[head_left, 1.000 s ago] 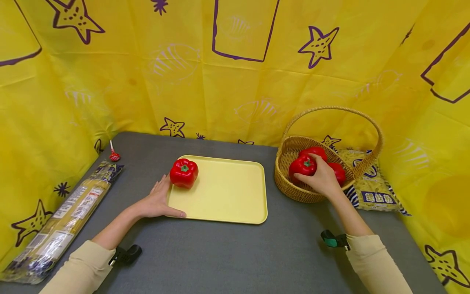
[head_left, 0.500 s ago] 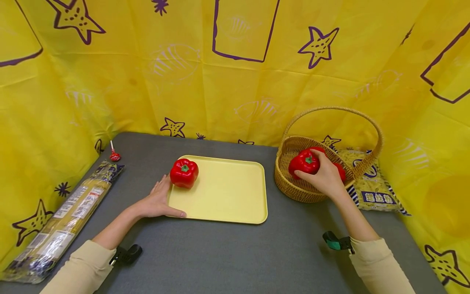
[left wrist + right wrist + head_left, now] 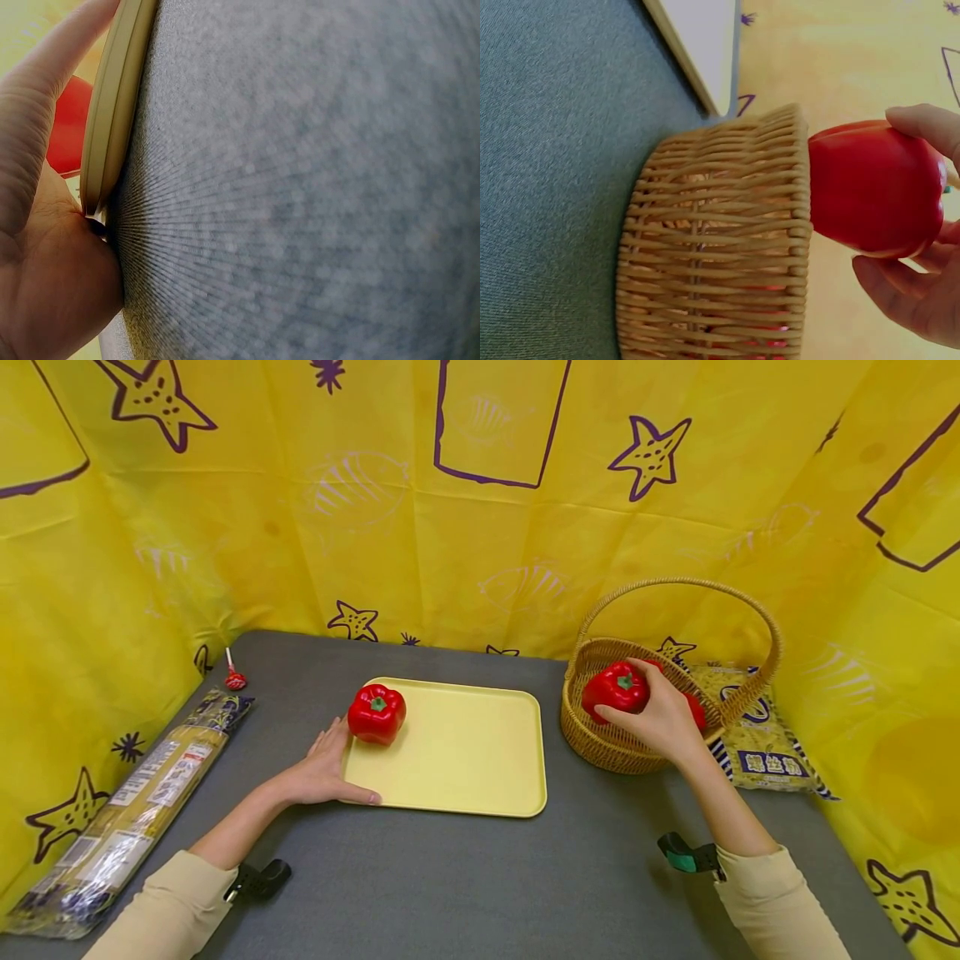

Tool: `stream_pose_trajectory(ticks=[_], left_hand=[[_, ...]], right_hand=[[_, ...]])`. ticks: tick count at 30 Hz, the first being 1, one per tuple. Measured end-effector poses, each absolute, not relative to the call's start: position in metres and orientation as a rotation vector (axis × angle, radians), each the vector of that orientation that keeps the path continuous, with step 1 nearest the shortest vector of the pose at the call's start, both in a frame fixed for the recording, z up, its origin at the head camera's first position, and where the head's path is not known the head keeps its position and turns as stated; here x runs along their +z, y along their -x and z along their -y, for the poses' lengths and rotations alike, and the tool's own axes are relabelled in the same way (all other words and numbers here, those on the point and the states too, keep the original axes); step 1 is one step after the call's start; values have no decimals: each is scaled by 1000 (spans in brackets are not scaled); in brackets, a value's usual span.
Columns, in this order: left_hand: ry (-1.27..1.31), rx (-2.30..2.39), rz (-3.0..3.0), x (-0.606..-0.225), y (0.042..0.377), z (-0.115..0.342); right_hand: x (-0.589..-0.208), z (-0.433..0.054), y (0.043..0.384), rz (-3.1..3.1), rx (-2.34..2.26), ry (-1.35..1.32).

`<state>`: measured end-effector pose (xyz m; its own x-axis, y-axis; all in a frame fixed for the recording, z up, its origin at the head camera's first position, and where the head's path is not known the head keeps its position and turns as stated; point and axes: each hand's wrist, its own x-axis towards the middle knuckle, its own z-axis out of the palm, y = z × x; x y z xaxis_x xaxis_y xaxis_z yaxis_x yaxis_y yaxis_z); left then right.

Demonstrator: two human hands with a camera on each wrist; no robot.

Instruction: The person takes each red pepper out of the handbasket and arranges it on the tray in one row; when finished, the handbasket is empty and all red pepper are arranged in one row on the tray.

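Observation:
My right hand [image 3: 662, 714] grips a red bell pepper [image 3: 877, 187] between thumb and fingers. In the right wrist view most of that pepper shows above the rim of the wicker basket [image 3: 720, 225]. More red peppers [image 3: 696, 712] lie in the basket, partly hidden behind my hand. On the left, my left hand [image 3: 322, 770] rests against the left end of the pale yellow tray [image 3: 465, 752], thumb along the near edge and fingers spread along the side. Another red bell pepper [image 3: 377, 714] stands on the tray's left part, close to those fingers.
A long clear pack of noodles [image 3: 142, 802] lies along the left side of the grey table [image 3: 480, 885]. Behind it is a red lollipop [image 3: 235, 679]. A yellow food bag [image 3: 765, 743] lies beside the basket, whose tall handle [image 3: 678, 582] arches overhead. Yellow printed cloth [image 3: 480, 527] encloses the table.
My right hand has lifted the gripped pepper off the others in the basket, and the pepper has shifted slightly left. The left hand and the tray have stayed in place.

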<state>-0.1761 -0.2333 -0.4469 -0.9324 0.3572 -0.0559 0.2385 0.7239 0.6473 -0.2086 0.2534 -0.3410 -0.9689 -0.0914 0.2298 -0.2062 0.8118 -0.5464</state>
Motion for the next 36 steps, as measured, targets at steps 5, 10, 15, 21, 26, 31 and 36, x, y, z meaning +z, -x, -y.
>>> stream_pose_trajectory(ticks=[5, 10, 15, 21, 26, 31, 36], left_hand=[[-484, 1001, -2749, -447, 176, 233], [-483, 1008, -2744, -447, 176, 233], [-488, 1005, -2749, -447, 176, 233], [-493, 1009, -2748, -446, 175, 233], [-496, 1003, -2752, -446, 175, 233], [-493, 1000, -2752, -447, 175, 233], [-487, 1001, -2748, -447, 175, 233]], right_hand=[[-337, -247, 208, 2801, 884, -252], [-333, -237, 208, 2800, 893, -288], [-331, -227, 209, 2808, 923, -328], [-332, -216, 210, 2813, 937, -370], [-333, -208, 210, 2807, 954, -383], [-335, -200, 211, 2805, 981, -418], [-340, -192, 211, 2797, 996, -459]])
